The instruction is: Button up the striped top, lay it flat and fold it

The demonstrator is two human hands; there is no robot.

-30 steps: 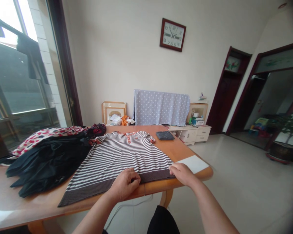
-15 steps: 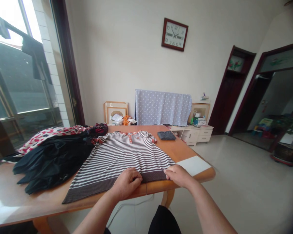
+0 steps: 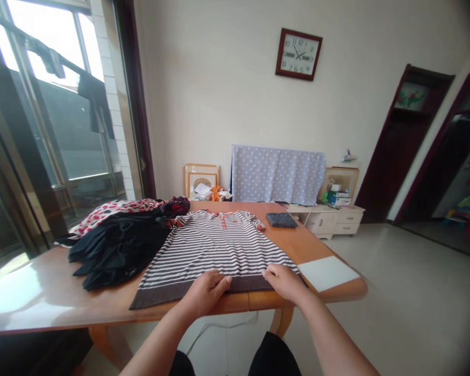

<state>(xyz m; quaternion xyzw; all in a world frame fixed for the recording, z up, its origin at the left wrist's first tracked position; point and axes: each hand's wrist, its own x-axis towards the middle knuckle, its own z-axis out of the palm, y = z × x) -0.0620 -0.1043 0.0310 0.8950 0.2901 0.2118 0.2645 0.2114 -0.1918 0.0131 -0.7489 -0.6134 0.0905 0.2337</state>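
Note:
A brown-and-white striped shirt (image 3: 215,248) lies flat on the wooden table (image 3: 43,297), its dark hem toward me. My left hand (image 3: 206,291) rests on the hem near its middle, fingers curled together onto the cloth. My right hand (image 3: 284,279) lies on the hem a little to the right, fingers bent down on the fabric. Both hands press on the hem at the table's near edge.
A heap of black and red-spotted clothes (image 3: 117,240) lies left of the shirt. A white sheet (image 3: 327,272) sits at the table's right corner, a dark folded item (image 3: 281,220) at the far side. Windows stand left, a low cabinet (image 3: 335,219) behind.
My right hand has slid left along the hem, closer to my left hand. The view has turned to the left, showing more of the window.

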